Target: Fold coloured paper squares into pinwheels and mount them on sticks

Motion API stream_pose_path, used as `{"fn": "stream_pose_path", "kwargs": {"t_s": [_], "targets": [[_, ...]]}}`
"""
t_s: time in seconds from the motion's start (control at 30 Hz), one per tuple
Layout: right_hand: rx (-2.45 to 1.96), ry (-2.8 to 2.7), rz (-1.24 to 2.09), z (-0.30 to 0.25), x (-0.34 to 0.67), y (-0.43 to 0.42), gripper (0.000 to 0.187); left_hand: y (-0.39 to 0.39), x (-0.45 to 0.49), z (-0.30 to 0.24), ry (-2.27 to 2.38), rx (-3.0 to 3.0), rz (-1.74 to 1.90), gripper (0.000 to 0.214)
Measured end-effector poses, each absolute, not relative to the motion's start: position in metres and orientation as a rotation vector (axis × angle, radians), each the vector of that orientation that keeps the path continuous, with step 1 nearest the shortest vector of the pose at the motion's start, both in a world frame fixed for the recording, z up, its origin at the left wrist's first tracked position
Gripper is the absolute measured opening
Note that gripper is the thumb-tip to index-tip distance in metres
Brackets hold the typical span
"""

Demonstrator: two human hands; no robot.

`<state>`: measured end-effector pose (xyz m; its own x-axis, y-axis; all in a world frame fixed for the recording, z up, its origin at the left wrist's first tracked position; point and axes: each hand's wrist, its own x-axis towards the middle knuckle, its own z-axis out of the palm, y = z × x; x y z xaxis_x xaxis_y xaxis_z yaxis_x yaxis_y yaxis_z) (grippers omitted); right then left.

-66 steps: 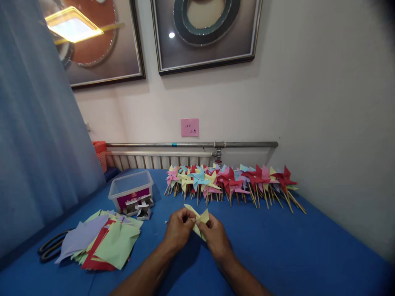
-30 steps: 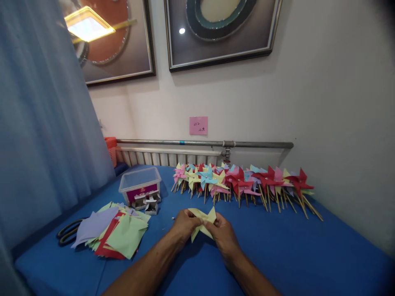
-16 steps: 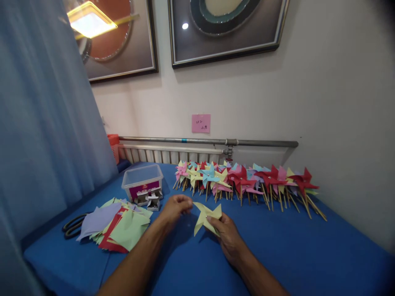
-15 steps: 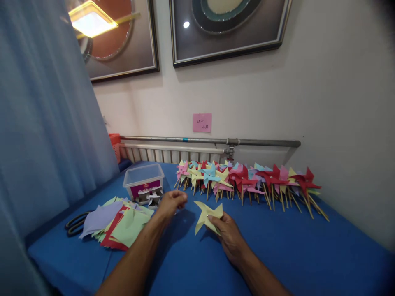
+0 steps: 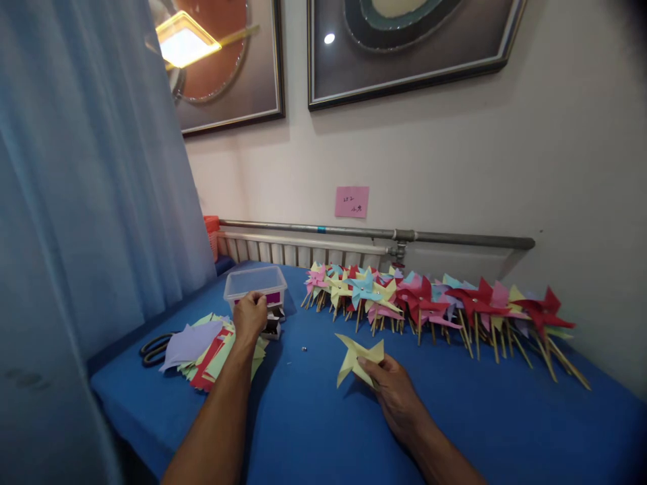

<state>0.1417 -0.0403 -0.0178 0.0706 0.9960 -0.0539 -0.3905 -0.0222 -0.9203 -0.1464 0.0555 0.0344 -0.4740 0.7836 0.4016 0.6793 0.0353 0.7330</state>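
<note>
A pale yellow paper pinwheel [image 5: 352,359] with folded blades is pinched at its centre by my right hand [image 5: 397,391], thumb on top. My left hand [image 5: 250,315] is raised in front of the clear plastic box [image 5: 255,277], its fingers curled together; whatever they hold, if anything, is hidden. Just beside that hand, small open cardboard boxes [image 5: 273,327] with dark contents sit partly covered by it. A tiny shiny piece [image 5: 304,349], too small to name, lies on the cloth between my hands.
Loose coloured paper sheets [image 5: 189,345] are piled at left, partly under my left forearm, next to black-handled scissors [image 5: 156,349]. Many finished pinwheels on sticks [image 5: 419,300] lie along the back right of the blue-covered table [image 5: 313,431]. A blue curtain [image 5: 101,168] hangs at left.
My left hand has moved left and up to the plastic box, uncovering the tiny shiny piece on the cloth. My right hand still holds the pinwheel. The view has turned slightly left.
</note>
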Motion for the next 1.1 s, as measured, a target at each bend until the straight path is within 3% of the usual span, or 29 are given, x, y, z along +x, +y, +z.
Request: {"fn": "stream_pose_path", "kwargs": {"t_s": [0.53,0.9,1.0,1.1], "targets": [[-1.002,-0.803,1.315,-0.019,0.141,-0.039,0.035,0.039,-0.069,-0.005,1.454,2.233,0.92,0.014],[-1.036,-0.786,1.269,-0.023,0.143,-0.035,0.044,0.05,-0.144,0.035,2.525,1.735,1.247,0.029],[-1.05,-0.807,1.266,-0.027,0.143,-0.033,0.043,0.058,-0.15,0.04,2.57,1.784,1.339,0.032],[-1.054,-0.839,1.265,-0.031,0.142,-0.031,0.043,0.08,-0.159,0.065,2.444,1.935,1.179,0.031]]}}
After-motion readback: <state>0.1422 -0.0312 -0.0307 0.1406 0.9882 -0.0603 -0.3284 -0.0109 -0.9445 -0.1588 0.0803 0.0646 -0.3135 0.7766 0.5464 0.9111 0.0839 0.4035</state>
